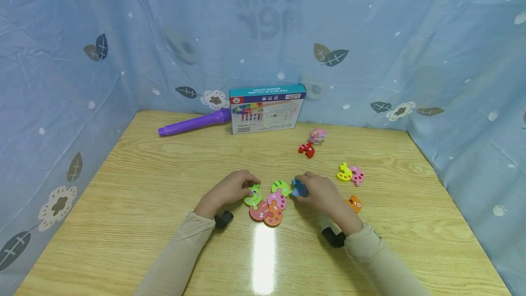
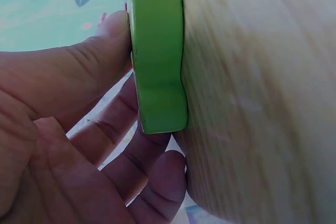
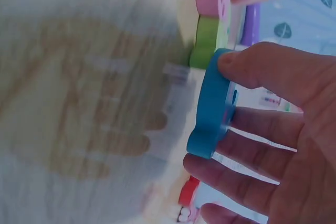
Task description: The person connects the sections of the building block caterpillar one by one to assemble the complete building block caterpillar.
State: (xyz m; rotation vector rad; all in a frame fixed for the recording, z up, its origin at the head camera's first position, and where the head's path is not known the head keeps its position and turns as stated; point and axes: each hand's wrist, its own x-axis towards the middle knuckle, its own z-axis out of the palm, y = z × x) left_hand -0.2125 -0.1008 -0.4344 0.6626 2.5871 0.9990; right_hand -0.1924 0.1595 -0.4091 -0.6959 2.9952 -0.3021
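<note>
My left hand (image 1: 232, 186) holds the green caterpillar-head puzzle piece (image 1: 255, 194), thumb on its face and fingers along its edge. From that head curves a joined chain: a dark pink piece (image 1: 259, 212) marked 2, an orange piece (image 1: 273, 216) marked 3, a pink piece (image 1: 277, 199) marked 4 and a green piece (image 1: 280, 188) marked 5. At the chain's end my right hand (image 1: 322, 194) pinches a blue puzzle piece (image 3: 208, 106) between thumb and fingers. In the right wrist view the blue piece meets the green one; whether they interlock, I cannot tell.
Right of the chain lie joined yellow (image 1: 344, 173) and pink (image 1: 356, 175) pieces, and an orange piece (image 1: 355, 203) partly behind my right wrist. Farther back are a red piece (image 1: 306, 150), a pink figure piece (image 1: 318, 135), a box (image 1: 267, 111) and a purple microphone-shaped tube (image 1: 193, 124).
</note>
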